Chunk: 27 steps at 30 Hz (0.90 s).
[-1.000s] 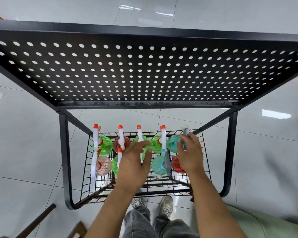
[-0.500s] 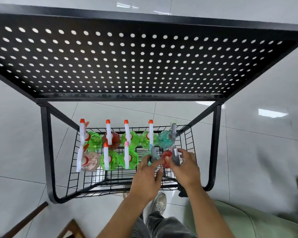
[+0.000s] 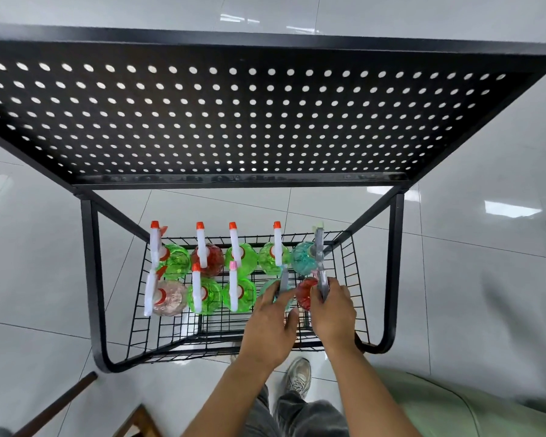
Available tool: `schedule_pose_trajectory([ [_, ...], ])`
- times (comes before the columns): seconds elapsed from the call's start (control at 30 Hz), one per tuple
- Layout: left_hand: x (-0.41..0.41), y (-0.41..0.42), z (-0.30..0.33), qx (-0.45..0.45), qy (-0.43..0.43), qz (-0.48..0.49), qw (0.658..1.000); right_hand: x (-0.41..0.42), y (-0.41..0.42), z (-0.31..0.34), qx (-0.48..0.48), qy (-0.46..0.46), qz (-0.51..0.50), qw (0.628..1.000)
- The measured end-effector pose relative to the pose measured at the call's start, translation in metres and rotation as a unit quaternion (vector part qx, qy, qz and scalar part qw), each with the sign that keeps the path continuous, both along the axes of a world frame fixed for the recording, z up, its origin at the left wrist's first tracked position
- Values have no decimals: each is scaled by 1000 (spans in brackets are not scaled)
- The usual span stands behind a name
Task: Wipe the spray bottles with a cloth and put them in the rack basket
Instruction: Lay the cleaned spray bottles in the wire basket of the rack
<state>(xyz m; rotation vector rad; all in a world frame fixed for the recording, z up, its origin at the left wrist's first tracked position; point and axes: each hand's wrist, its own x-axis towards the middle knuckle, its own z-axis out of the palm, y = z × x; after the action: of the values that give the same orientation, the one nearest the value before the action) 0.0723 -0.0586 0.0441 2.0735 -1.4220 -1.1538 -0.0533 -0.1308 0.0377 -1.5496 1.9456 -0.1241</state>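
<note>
Spray bottles stand upright in two rows inside the black wire rack basket (image 3: pixel 350 279), their trigger heads pointing away from the person. Right hand (image 3: pixel 333 313) is curled round the grey trigger head of the red bottle (image 3: pixel 304 293) at the near right end of the basket. Just left of that grip, the left hand (image 3: pixel 270 326) has its fingers and thumb round a teal bottle (image 3: pixel 270 287), mostly hidden beneath them; only its grey sprayer shows above the fingertips. Beyond the right hand's grip stands another teal bottle (image 3: pixel 304 260) with a grey sprayer, in the far right corner. Further left of the hands come two green bottles (image 3: pixel 238 294) and a pale pink bottle (image 3: pixel 169 298) in the near row, and green and red ones with white, orange-tipped sprayers in the far row. Above the basket spreads the rack's black perforated shelf (image 3: pixel 234 121). Below the forearms, a grey sneaker (image 3: pixel 298 375) rests on the glossy white tiled floor (image 3: pixel 44 310).
</note>
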Motion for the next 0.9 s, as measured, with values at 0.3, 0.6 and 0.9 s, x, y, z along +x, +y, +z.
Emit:
schedule_pose_trajectory([
  [0.3,2,1,-4,4,0,-5,1000,1,5,-3,-20,22,-7,1000],
  [0.6,0,1,2,16,2,-18,1000,2,9,4,-13,23,0,1000],
  [0.9,-5,-2,5,26,-10,-29,999,1,13,3,-21,54,15,998],
])
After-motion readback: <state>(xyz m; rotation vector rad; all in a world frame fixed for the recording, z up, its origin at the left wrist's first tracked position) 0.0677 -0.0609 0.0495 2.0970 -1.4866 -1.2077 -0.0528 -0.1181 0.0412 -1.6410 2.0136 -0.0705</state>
